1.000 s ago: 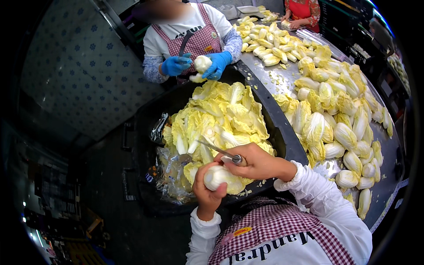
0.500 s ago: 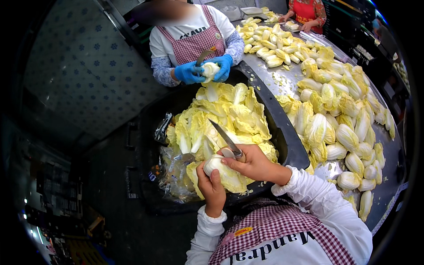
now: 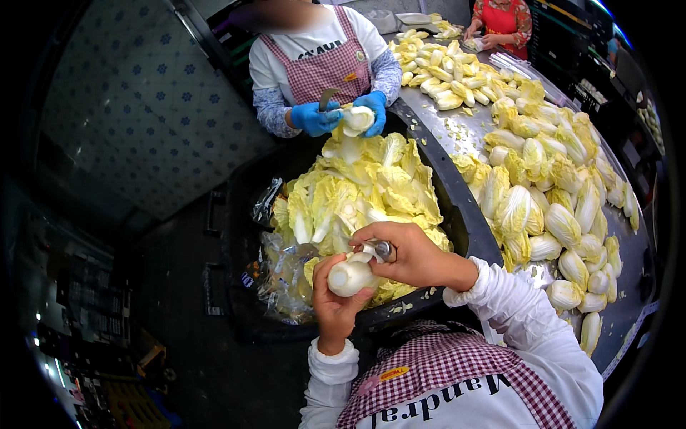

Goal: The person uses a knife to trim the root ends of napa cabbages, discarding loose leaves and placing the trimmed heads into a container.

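Observation:
My left hand (image 3: 333, 294) is wrapped round a small napa cabbage (image 3: 349, 278), its pale cut base turned toward me. Closed on a knife (image 3: 385, 250), my right hand (image 3: 418, 254) meets the cabbage from the right. Only the knife's metal handle end shows plainly; the blade is hidden by my fingers and the cabbage. A white piece of the cabbage stands out beside my right fingertips. Both hands are above a black bin (image 3: 468, 229) heaped with loose yellow cabbage leaves (image 3: 321, 196).
Clear plastic wrapping (image 3: 282, 275) lies in the bin's left side. A metal table (image 3: 457, 136) on the right carries many napa cabbages (image 3: 561, 222). Across the bin, a co-worker in blue gloves (image 3: 314, 118) holds a knife and a cabbage. Another person (image 3: 504, 28) works at the table's far end.
The cabbage has been turned so its base faces me. The knife blade, earlier pointing up and away, is now out of sight. My right hand has shifted slightly up.

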Available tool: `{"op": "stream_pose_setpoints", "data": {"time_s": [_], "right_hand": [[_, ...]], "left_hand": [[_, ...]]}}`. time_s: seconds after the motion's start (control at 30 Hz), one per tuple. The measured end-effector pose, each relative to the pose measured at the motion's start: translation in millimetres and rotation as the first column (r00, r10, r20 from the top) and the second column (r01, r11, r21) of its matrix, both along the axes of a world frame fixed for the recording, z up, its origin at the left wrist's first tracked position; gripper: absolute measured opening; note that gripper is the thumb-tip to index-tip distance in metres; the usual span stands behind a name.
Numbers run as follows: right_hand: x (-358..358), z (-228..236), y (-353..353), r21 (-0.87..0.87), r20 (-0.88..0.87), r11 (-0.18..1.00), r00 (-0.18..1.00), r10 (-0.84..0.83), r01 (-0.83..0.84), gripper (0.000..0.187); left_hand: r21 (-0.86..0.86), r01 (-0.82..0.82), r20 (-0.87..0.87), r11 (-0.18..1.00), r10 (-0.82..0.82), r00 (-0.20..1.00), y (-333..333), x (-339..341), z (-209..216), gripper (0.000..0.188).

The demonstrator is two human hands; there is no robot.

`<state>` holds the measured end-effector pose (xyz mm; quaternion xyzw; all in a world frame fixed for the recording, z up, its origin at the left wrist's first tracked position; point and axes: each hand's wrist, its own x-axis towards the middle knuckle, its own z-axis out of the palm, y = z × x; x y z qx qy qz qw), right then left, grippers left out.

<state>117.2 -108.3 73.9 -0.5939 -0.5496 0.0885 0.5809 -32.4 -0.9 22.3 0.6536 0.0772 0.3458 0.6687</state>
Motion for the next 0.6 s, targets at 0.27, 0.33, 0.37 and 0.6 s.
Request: {"op": "stream_pose_setpoints", "data": {"time_s": [0.27,0.33,0.37,0.6], "right_hand": [[28,20,11,-0.065,0.217,0.936,0.92,-0.326,0.347,0.037],[24,19,11,-0.045,0.258,0.949,0.922,-0.29,0.311,0.044],[20,19,10,-0.038,0.278,0.956,0.922,-0.271,0.292,0.048],[-13,12,5,-0.067,0.062,0.991,0.991,0.121,-0.117,0.042]], "left_hand": [[-0.411,0.177,0.428,0.894,0.018,0.904,22,-12,8,0.067],[-0.534,0.227,0.419,0.814,0.021,0.908,21,-18,11,0.065],[-0.594,0.253,0.416,0.764,0.023,0.909,19,-19,12,0.065],[-0.423,0.088,0.3,0.902,0.048,0.953,5,-8,6,0.056]]}}
